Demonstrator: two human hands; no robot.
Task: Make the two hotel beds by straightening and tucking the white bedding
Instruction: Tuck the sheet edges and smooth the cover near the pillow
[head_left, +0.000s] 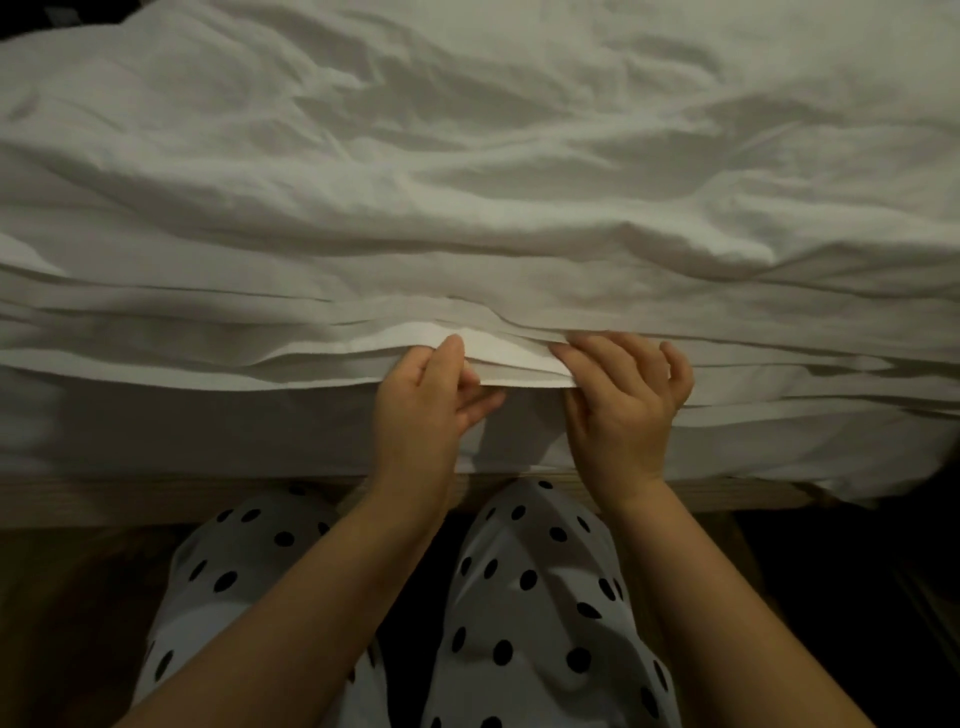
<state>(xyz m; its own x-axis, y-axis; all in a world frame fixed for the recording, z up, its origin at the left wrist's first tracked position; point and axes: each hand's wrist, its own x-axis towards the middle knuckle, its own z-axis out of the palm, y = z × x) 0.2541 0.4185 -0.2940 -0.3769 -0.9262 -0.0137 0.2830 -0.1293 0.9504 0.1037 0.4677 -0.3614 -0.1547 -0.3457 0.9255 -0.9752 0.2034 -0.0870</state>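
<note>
At the near edge of the bed, your two hands meet on the crumpled white cloth bedding (467, 182). It lies spread over the whole mattress top in soft creases and stacks up in several flat layers along the side facing you. Your left hand (431, 405) pinches the folded hem (519, 375) of those layers, thumb on top and fingers curled under it. Your right hand (623, 405) sits just beside it, holding the same hem a little to the right: the forefinger lies along the top, the thumb presses from below, and the other fingers are loosely curled above the fabric. Between the two hands a short stretch of hem stands slightly proud of the layers beneath. Below the hem the smooth white mattress side (234, 431) drops to the pale wooden bed frame (104, 501). Your legs, in white trousers with black polka dots (545, 613), stand close against that frame
</note>
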